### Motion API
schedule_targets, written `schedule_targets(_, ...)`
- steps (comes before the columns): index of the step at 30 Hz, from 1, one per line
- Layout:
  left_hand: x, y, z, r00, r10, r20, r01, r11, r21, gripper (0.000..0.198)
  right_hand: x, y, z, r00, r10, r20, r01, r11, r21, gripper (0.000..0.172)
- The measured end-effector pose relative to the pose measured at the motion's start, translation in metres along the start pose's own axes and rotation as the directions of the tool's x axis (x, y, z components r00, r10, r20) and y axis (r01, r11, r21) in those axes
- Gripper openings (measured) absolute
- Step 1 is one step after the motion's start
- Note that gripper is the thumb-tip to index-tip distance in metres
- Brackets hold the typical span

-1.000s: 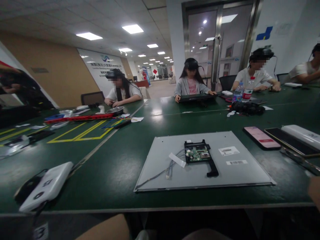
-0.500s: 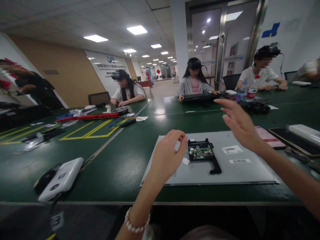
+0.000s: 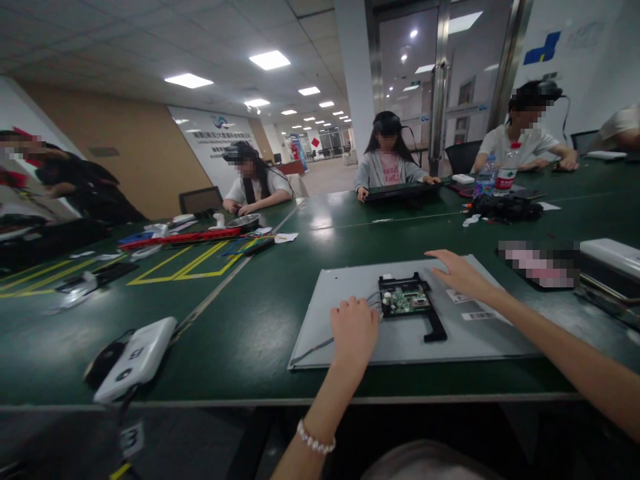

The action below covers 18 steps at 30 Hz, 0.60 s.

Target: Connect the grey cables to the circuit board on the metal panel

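Note:
A flat grey panel (image 3: pixel 325 293) lies on the table in front of me, with a black plastic bracket (image 3: pixel 436 327) on it. Inside the bracket sits a green circuit board (image 3: pixel 407 302). My left hand (image 3: pixel 355 330), with a beaded bracelet at the wrist, is closed around a thin dark cable (image 3: pixel 320 347) at the board's left side; the fingertips are hidden below the hand. The cable runs out on both sides of it. Above the panel's right part my right hand (image 3: pixel 460 275) is open, fingers stretched to the left, holding nothing and partly covering a white label.
To the right lie a phone (image 3: pixel 543 265) and a white power bank (image 3: pixel 610 260). A white device (image 3: pixel 135 360) is at the left. Bottles (image 3: pixel 506 172), a black bundle (image 3: pixel 507 208) and a red strip (image 3: pixel 185 237) lie farther back. Several people sit across the table.
My left hand has turned palm down, moved right and closed on the cable. My right hand has come down and left from above the panel's far right. The view has shifted slightly.

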State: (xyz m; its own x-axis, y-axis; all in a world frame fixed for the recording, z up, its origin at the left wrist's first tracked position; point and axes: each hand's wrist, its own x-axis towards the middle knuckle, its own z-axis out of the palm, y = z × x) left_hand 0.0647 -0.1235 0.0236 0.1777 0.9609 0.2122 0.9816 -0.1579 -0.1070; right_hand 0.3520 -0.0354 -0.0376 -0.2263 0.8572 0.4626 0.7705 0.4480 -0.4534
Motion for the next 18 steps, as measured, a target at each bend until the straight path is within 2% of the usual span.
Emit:
schedule_targets(5, -0.012, 0.005, 0.011, 0.997, -0.047, -0.064, 0.042, 0.996, -0.084, 0.029, -0.005, -0.007, 0.011, 0.995, -0.052, 0.091, 0.054, 0.998, -0.028, 0.05)
schedule_targets(11, -0.016, 0.0, 0.023, 0.993, -0.086, -0.087, 0.071, 0.984, -0.166, 0.033, -0.011, -0.001, 0.022, 0.974, -0.065, 0.216, 0.075, 0.996, -0.041, 0.05)
schedule_targets(18, -0.019, -0.005, 0.033, 0.99, -0.116, -0.08, 0.098, 0.976, -0.195, 0.042, -0.009, 0.001, 0.021, 0.966, -0.094, 0.241, 0.11, 0.992, -0.057, 0.054)
